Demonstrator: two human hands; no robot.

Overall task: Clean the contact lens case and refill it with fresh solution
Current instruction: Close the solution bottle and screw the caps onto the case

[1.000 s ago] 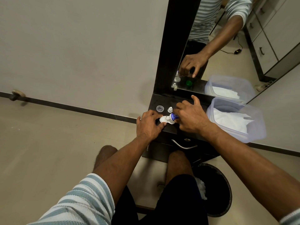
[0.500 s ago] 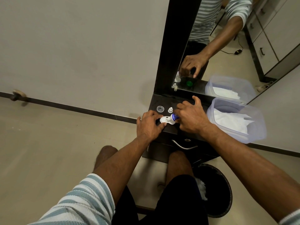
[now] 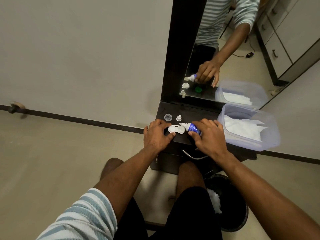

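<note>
1. Your right hand [image 3: 208, 135] covers the rear of the solution bottle [image 3: 192, 128]; only the nozzle end and part of the blue label show, and the label text is too small to read.
2. Your left hand [image 3: 156, 135] hides the left edge of the lens case [image 3: 176, 129]; whether its wells hold liquid cannot be told.
3. Your leg blocks part of the waste bin [image 3: 230, 201].
4. The frame's top edge cuts off the mirror [image 3: 233, 49].

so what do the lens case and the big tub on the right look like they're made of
Lens case: looks like opaque white moulded plastic, matte, with two rounded wells. Storage tub: translucent, slightly bluish plastic; the white tissue inside shows through its wall. Both are judged by look only.
</note>
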